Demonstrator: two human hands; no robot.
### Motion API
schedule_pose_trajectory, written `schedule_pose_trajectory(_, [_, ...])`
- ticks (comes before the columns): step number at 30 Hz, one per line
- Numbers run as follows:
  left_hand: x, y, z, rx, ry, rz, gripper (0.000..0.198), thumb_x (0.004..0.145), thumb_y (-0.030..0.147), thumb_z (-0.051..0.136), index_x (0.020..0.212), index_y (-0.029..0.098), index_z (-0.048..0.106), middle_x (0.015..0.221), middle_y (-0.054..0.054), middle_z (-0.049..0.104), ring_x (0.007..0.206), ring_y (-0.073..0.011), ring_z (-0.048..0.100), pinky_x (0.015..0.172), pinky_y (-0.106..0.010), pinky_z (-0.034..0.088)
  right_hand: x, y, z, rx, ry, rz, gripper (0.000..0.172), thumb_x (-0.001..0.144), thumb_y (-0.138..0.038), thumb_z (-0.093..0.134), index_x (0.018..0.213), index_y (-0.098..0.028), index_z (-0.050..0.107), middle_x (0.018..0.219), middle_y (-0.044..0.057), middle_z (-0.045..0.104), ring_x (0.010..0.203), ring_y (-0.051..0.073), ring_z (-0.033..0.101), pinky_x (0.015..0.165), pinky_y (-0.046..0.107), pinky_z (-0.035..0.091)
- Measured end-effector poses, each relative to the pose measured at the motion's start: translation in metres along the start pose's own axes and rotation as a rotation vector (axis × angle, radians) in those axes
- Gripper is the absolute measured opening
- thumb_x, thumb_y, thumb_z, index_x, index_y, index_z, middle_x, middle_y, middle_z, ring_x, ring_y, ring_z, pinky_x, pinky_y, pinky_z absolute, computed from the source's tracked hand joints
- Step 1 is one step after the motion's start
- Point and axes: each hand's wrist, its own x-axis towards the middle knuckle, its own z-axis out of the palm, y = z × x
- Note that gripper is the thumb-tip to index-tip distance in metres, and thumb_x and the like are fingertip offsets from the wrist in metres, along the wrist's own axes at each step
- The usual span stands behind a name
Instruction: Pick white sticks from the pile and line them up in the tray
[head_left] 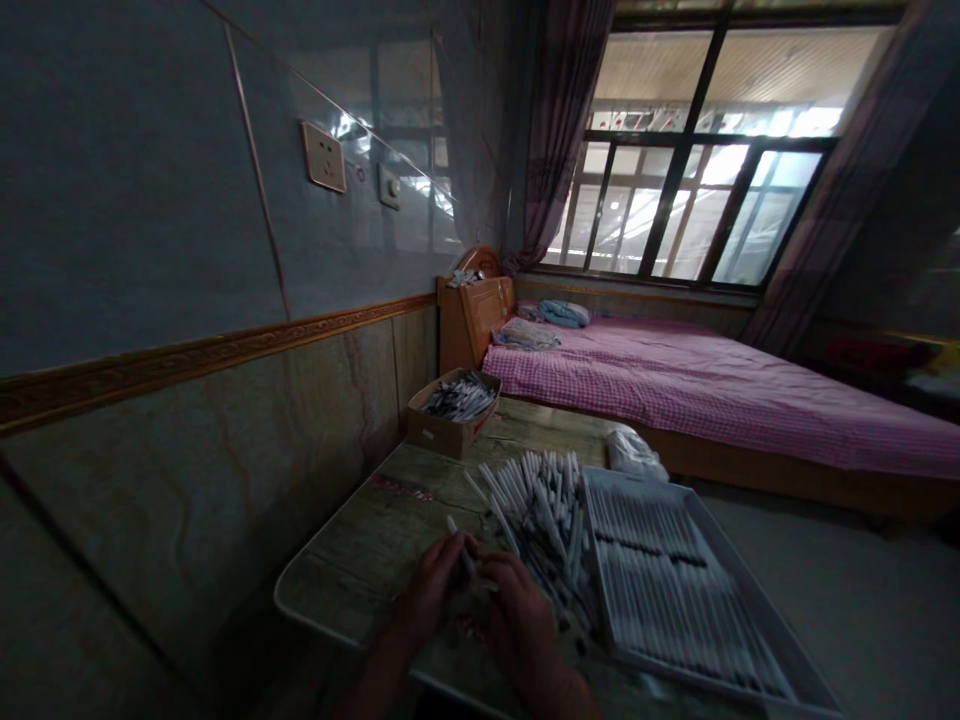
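Note:
My left hand [431, 590] and my right hand [517, 625] are close together above a worn wooden table [352, 575]. Between their fingers is a thin white pen tube [465, 553], with one end sticking up past my left fingers. Just beyond my right hand lies a loose heap of similar white pens [544, 525]. To the right of the heap, a shallow white tray [600, 530] holds many pens in neat parallel rows. The lower ends of the heap are partly hidden behind my right hand.
A cardboard box [444, 430] of dark and white pens stands at the table's far end, and a white plastic bag [634, 453] lies beyond the tray. A tiled wall runs along the table's left side. A pink checked bed [712, 400] lies beyond.

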Motion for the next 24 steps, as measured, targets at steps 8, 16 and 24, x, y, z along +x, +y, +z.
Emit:
schedule_pose_trajectory(8, [0.005, 0.001, 0.006, -0.095, 0.068, 0.009, 0.05, 0.067, 0.067, 0.07, 0.076, 0.018, 0.065, 0.069, -0.003, 0.069, 0.058, -0.0147, 0.063, 0.051, -0.024, 0.046, 0.008, 0.015, -0.033, -0.492, -0.267, 0.425, 0.033, 0.089, -0.004, 0.042, 0.106, -0.023, 0.063, 0.107, 0.006, 0.068, 0.096, 0.019, 0.067, 0.075, 0.025, 0.047])
schedule_pose_trajectory(16, [0.01, -0.007, 0.001, -0.117, 0.07, 0.01, 0.044, 0.063, 0.047, 0.08, 0.092, 0.019, 0.064, 0.088, -0.006, 0.073, 0.066, -0.0156, 0.066, 0.059, -0.026, 0.05, 0.03, 0.012, -0.035, -0.669, -0.427, 0.396, 0.031, 0.089, -0.003, 0.046, 0.108, -0.019, 0.064, 0.107, 0.013, 0.07, 0.099, 0.023, 0.068, 0.072, 0.027, 0.049])
schedule_pose_trajectory(24, [0.009, -0.003, 0.003, -0.187, 0.108, 0.004, 0.046, 0.057, 0.051, 0.084, 0.084, 0.019, 0.065, 0.081, -0.005, 0.072, 0.072, -0.0195, 0.069, 0.064, -0.029, 0.055, 0.026, 0.025, -0.027, -0.696, -0.401, 0.312, 0.031, 0.086, -0.003, 0.049, 0.11, -0.014, 0.066, 0.107, 0.016, 0.069, 0.101, 0.026, 0.066, 0.081, 0.033, 0.05])
